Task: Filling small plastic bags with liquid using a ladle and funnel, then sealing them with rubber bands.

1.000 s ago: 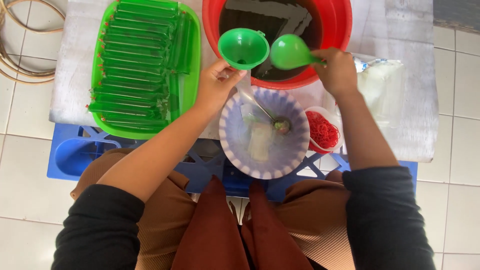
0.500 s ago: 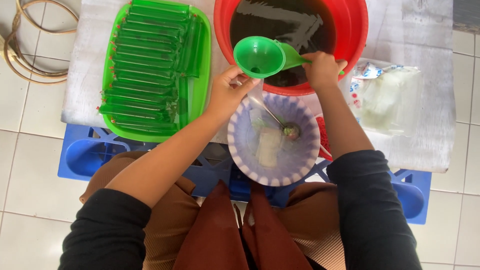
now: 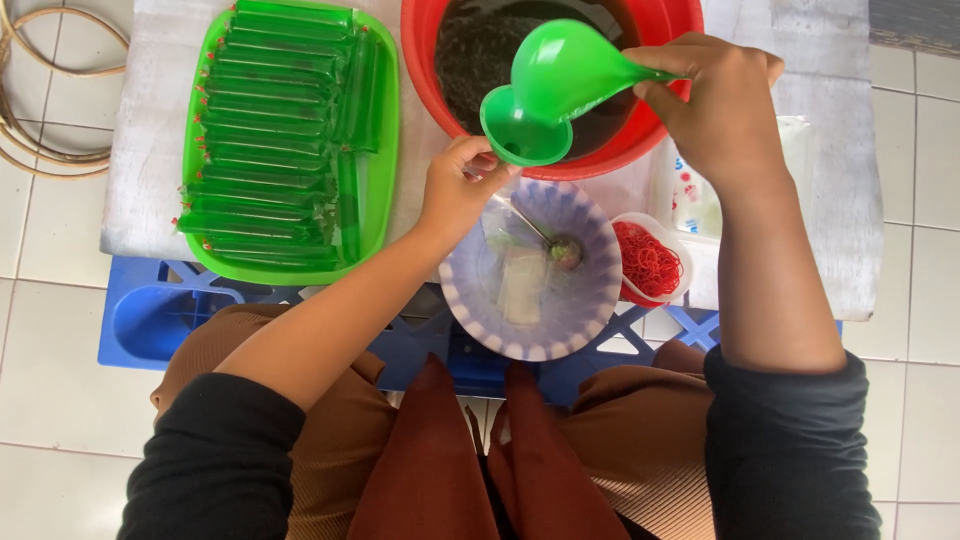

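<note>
A green ladle (image 3: 565,72) was gripped by the right hand (image 3: 715,110), tilted over the green funnel (image 3: 525,140), which the left hand (image 3: 455,190) pinched beside the red basin (image 3: 660,130).

Single head-worn view, looking steeply down from close above onto the table (image 3: 150,150), lap at the bottom edge.

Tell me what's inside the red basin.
The red basin holds a dark liquid. The green ladle and funnel cover part of its surface; its depth can't be seen.
</note>
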